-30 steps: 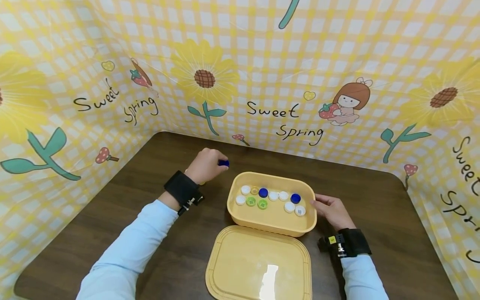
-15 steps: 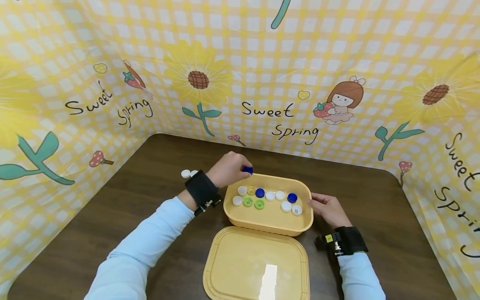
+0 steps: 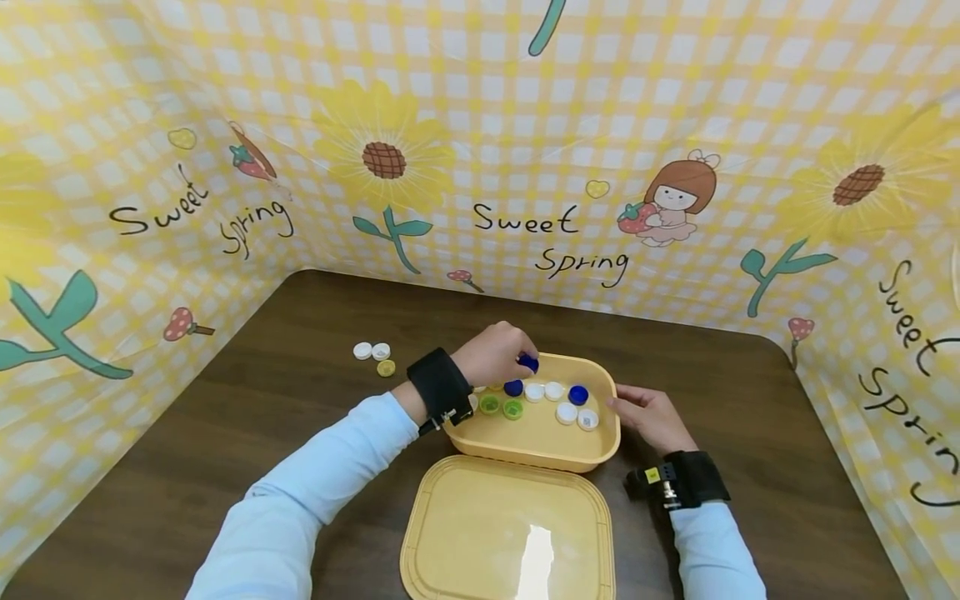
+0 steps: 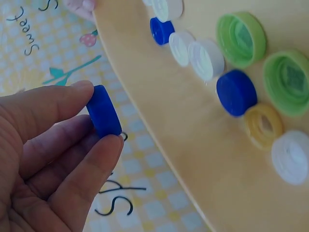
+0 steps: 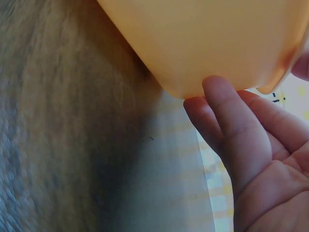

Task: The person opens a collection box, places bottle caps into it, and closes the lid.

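Yellow-checked flowered cloth (image 3: 495, 125) behind dark wooden table (image 3: 757, 425).

1. Yellow box (image 3: 536, 433): bare floor lies along the near side, open from above; green caps (image 3: 513, 409) flank it left, white caps (image 3: 567, 412) right.
2. Left hand (image 3: 491, 357), pinching a blue cap (image 3: 528, 364), and its wrist band (image 3: 438, 385) obstruct the far-left corner.
3. Right hand (image 3: 652, 417) bars the right wall.
4. Lid (image 3: 480, 533): flat, just beside the near wall; passage above it.
5. Table (image 3: 765, 433): bare wood right; narrow strip between box and far cloth (image 3: 450, 208).
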Demonstrator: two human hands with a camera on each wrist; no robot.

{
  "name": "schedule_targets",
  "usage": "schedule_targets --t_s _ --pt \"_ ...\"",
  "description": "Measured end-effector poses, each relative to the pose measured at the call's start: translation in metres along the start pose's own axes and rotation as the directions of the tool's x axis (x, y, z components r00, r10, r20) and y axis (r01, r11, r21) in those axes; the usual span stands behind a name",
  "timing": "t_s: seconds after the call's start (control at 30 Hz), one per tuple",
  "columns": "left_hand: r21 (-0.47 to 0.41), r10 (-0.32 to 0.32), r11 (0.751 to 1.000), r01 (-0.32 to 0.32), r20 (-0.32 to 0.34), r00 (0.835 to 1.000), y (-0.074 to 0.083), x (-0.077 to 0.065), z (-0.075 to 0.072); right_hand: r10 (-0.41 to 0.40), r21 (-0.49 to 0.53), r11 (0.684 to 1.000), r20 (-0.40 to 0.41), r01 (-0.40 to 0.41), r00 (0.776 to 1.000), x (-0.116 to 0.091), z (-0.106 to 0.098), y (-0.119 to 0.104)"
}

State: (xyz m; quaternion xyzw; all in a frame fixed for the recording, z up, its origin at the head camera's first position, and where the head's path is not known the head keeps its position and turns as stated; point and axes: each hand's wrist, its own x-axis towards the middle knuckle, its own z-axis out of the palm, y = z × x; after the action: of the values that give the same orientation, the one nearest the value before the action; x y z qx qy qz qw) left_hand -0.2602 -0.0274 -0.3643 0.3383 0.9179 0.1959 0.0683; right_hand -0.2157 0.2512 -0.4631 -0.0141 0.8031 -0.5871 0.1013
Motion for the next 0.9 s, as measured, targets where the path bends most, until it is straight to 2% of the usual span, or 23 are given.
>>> schedule_targets --t_s 0.23,0.4,0.57,0.9 --pt "0.028 0.060 0.998 -0.061 0.044 0.997 -0.001 0.005 0.012 -0.011 0.015 1.000 0.007 0.011 1.000 0.002 0.002 -0.003" --pt "0.011 0.089 0.996 -0.091 0.107 0.990 0.000 0.009 0.018 -0.012 0.037 0.999 0.007 0.012 1.000 0.000 0.001 -0.004" --pt "-0.027 0.115 0.993 -0.112 0.163 0.980 0.001 0.012 0.025 -0.015 0.038 0.999 0.008 0.015 1.000 -0.001 0.000 -0.005" --pt "-0.023 0.153 0.988 -0.153 0.258 0.954 0.003 0.021 0.043 -0.011 0.043 0.999 0.009 0.010 1.000 -0.002 -0.001 -0.003"
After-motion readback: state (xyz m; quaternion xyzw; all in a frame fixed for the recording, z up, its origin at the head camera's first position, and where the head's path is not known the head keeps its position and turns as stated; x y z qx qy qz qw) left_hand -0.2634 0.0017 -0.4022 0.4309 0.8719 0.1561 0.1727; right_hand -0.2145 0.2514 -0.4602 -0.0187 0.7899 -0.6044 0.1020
